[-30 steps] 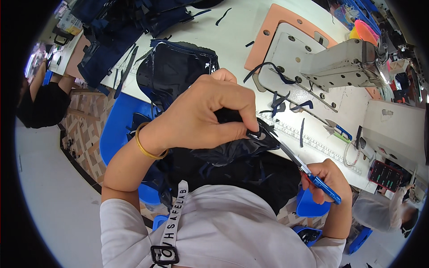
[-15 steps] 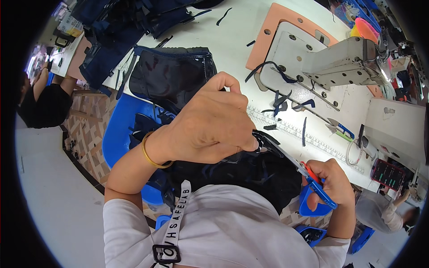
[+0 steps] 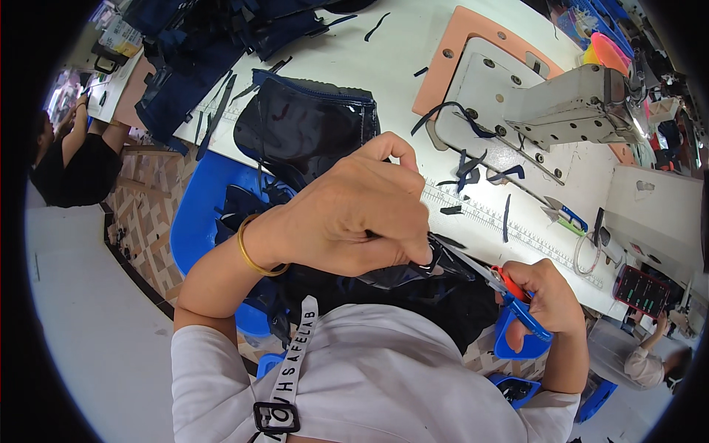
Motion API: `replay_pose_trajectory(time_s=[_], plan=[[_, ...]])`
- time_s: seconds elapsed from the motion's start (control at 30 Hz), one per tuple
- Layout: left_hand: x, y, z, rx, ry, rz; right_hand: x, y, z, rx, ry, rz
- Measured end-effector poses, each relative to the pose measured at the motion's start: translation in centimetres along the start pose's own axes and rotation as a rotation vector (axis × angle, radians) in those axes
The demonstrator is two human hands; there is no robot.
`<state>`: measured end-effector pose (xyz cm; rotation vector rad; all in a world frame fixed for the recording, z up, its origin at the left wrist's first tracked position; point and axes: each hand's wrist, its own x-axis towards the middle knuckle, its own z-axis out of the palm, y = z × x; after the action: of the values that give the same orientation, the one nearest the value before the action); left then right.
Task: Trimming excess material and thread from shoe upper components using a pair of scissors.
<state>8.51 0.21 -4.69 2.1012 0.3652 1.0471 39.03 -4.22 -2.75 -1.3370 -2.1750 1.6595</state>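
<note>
My left hand [image 3: 354,210] is closed, fingertips pinching the edge of a glossy dark navy pouch [image 3: 303,122]. The zippered part of this pouch lies beyond the hand on the table edge; my palm and wrist hide its middle. In my right hand [image 3: 546,295] are scissors [image 3: 529,322] with red and blue handles. Their blades point left toward the pinched edge, beside a strip of dark material at my left fingertips. Whether the blades touch that material I cannot tell. Black cloth [image 3: 450,295] covers my lap below both hands.
A sewing machine [image 3: 569,103] stands at the right on the white table. Dark offcuts [image 3: 469,173] lie around a printed ruler scale, near small snips [image 3: 572,221]. Navy pieces [image 3: 185,81] are heaped far left. A blue bin [image 3: 196,214] with scraps stands left below the table.
The pouch has shifted right and turned slightly. My left hand has moved a little right and down with it, and the scissors' blades have come nearer its fingertips.
</note>
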Motion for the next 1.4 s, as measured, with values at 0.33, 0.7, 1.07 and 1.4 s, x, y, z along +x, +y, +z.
replay_pose_trajectory(time_s=[0.33, 0.7, 1.07, 1.4], plan=[[-0.9, 1.6, -1.9, 0.433, -0.070, -0.254, 0.2, -0.2, -0.4, 0.002, -0.005, 0.092], [-2.2, 1.8, -0.5, 0.249, -0.092, -0.330, -0.5, -0.5, -1.2, -0.098, -0.031, 0.138], [1.2, 5.2, -2.8, 0.546, -0.182, 0.031, -0.6, -1.2, -1.0, -0.248, 0.021, -0.049], [2.4, 5.3, -2.6, 0.684, -0.209, 0.104, -0.2, -0.6, -1.1, -0.572, 0.299, -0.264]])
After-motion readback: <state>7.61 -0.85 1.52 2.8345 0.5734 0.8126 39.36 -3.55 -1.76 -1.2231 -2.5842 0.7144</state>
